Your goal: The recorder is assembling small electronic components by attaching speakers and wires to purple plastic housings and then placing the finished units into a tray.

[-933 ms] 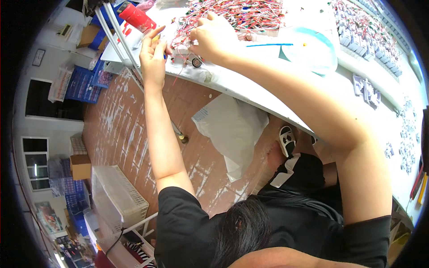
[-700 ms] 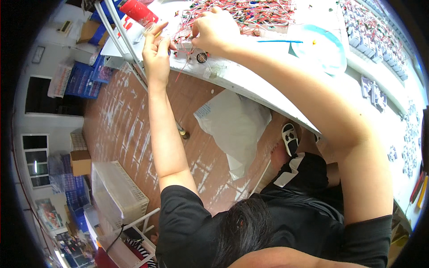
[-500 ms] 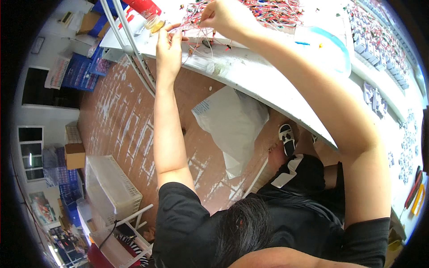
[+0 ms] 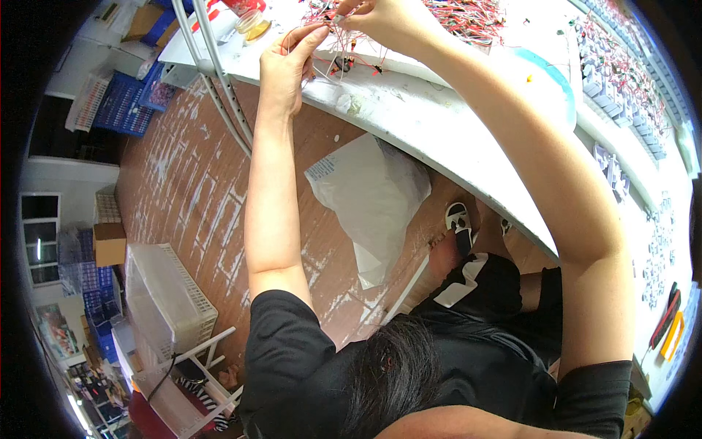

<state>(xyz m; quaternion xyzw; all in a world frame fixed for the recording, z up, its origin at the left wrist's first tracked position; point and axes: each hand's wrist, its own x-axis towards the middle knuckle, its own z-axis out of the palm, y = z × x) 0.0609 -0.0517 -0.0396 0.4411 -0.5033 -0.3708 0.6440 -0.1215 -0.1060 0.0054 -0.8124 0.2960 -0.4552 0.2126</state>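
Over the far edge of the white workbench (image 4: pixel 439 110), my left hand (image 4: pixel 287 72) is closed, thumb and forefinger pinched on a thin wire. Just to its right, my right hand (image 4: pixel 391 22) is also closed, its fingertips pinched near the same spot on what looks like a wire end, too small to make out. Thin red and white wires (image 4: pixel 344 55) with small dark ends dangle and lie under both hands. A large heap of similar red and white wires (image 4: pixel 468 23) spreads behind my right hand.
A jar with yellowish contents (image 4: pixel 253 28) stands left of my hands, beside a metal upright (image 4: pixel 212 66). Grey blocks with wires (image 4: pixel 621 88) line the right side. A blue-edged clear tray (image 4: pixel 541 80) lies behind my right forearm. A white bag (image 4: pixel 373 197) lies on the floor.
My left hand has turned, and its thumb and forefinger have come together higher and to the right. My right hand has shifted slightly right and up. The whole view has moved a little.
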